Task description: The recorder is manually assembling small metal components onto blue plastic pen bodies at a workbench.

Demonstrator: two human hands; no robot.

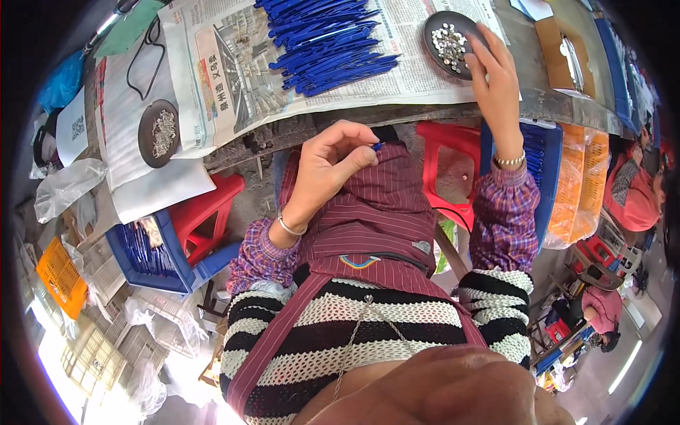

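My left hand (326, 170) is closed in a pinch above my lap, just off the table's near edge. Between thumb and forefinger shows the end of a small blue piece (377, 146); the fingers hide the remainder. Over a round dark dish (433, 21) at the right, my right hand (496, 78) reaches with its fingers apart, and I see nothing held in them. Small shiny clear stones (448, 47) lie loose in that dish. A thick pile of slender blue strips (326, 46) lies on newspaper between the hands, farther back.
Newspaper (234, 78) covers the table. Another dark dish (146, 134) with small silvery pieces stands at the left, near a black cord loop (161, 53). Blue crates (177, 276) flank me, with red stools (439, 152) below the table. A cardboard box (556, 53) sits far right.
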